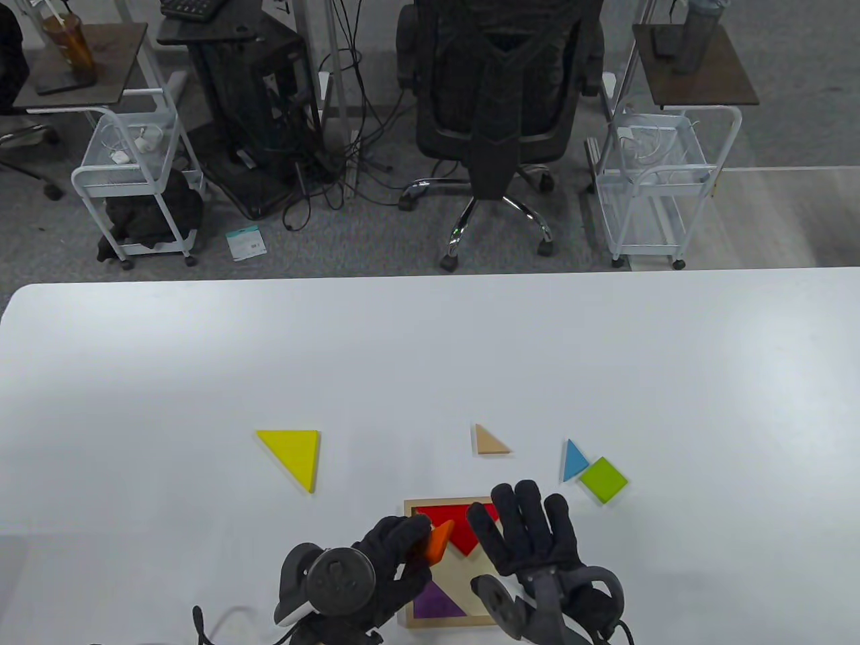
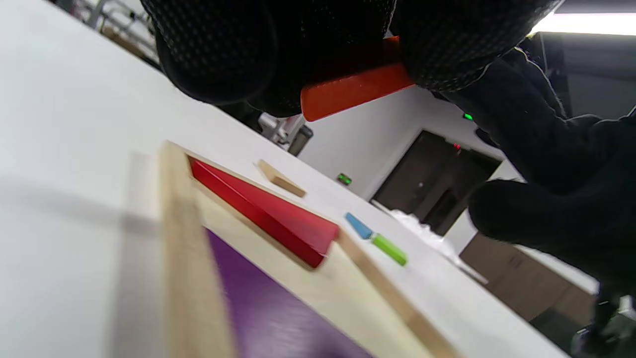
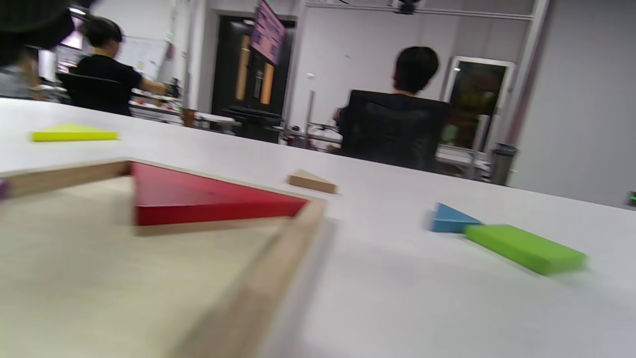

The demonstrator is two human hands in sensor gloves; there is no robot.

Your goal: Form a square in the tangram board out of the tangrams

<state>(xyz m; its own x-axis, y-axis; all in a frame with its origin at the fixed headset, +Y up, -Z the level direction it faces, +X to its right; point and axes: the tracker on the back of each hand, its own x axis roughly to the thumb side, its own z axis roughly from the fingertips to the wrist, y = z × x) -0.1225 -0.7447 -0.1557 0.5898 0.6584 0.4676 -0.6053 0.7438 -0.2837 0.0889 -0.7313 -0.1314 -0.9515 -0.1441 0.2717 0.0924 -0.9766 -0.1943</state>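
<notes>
The wooden tangram board lies at the table's near edge, with a red triangle along its far side and a purple piece at its near left corner. My left hand pinches an orange piece above the board's left part; the left wrist view shows the orange piece between my fingertips over the red triangle. Over the board's right side my right hand is spread flat with straight fingers and holds nothing. In the right wrist view the red triangle lies in the board.
Loose on the table lie a yellow triangle to the left, a tan triangle beyond the board, and a blue triangle touching a green square to the right. An office chair and carts stand beyond the table's far edge.
</notes>
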